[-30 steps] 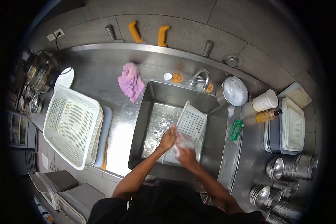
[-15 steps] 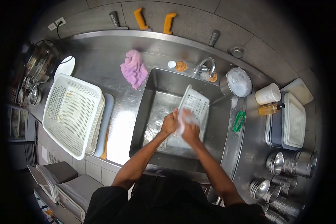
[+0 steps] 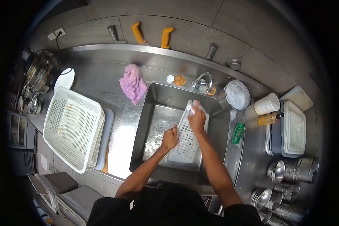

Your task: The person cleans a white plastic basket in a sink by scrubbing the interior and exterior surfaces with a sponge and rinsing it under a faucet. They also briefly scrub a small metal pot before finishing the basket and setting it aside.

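A white perforated tray (image 3: 186,141) lies tilted inside the steel sink (image 3: 149,113). My left hand (image 3: 170,138) grips the tray's left edge with its fingers closed. Near the tray's far end, my right hand (image 3: 196,119) presses a whitish, soapy scrubber (image 3: 193,109) against it. The fingers hide part of the scrubber. Behind the sink's back edge stands the faucet (image 3: 204,80).
Left of the sink are a large white basket (image 3: 72,126) and a pink cloth (image 3: 133,83). A soapy pot (image 3: 237,95), green scrubber (image 3: 238,133), yellow bottle (image 3: 267,119), stacked trays (image 3: 294,128) and metal containers (image 3: 301,169) stand on the right.
My right hand has moved up the tray with the scrubber, toward its far end. My left hand still holds the edge. The whole view has shifted slightly, with the counter lower in frame.
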Demonstrator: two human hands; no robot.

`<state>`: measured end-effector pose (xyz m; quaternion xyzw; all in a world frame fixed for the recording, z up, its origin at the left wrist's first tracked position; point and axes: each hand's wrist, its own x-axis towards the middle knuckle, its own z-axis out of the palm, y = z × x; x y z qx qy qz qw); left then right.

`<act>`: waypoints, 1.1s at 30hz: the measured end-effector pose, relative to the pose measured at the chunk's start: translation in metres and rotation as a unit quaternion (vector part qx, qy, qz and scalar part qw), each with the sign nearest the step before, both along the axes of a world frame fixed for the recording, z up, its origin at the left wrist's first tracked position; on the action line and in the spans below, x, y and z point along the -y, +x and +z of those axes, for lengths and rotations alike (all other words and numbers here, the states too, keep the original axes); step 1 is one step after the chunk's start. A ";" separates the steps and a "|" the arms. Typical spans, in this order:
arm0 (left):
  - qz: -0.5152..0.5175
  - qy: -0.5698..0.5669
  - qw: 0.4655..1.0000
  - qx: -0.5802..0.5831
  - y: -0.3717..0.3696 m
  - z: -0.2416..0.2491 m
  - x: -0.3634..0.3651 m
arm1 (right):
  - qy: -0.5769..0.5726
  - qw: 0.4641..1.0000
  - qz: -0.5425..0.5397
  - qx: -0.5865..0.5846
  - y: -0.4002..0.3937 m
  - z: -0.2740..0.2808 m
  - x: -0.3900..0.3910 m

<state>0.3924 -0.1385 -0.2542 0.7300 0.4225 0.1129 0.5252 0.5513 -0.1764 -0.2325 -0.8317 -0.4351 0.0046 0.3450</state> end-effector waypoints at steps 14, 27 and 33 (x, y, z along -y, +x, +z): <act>0.002 -0.063 0.998 0.010 -0.001 -0.020 -0.031 | -0.067 0.996 -0.046 -0.030 -0.072 -0.008 0.016; -0.081 0.043 0.995 -0.034 0.006 0.015 -0.027 | -0.051 0.990 -0.013 -0.129 -0.035 0.008 0.025; -0.058 0.073 0.995 -0.023 0.016 0.003 -0.011 | 0.000 0.997 0.013 -0.076 -0.023 0.011 0.024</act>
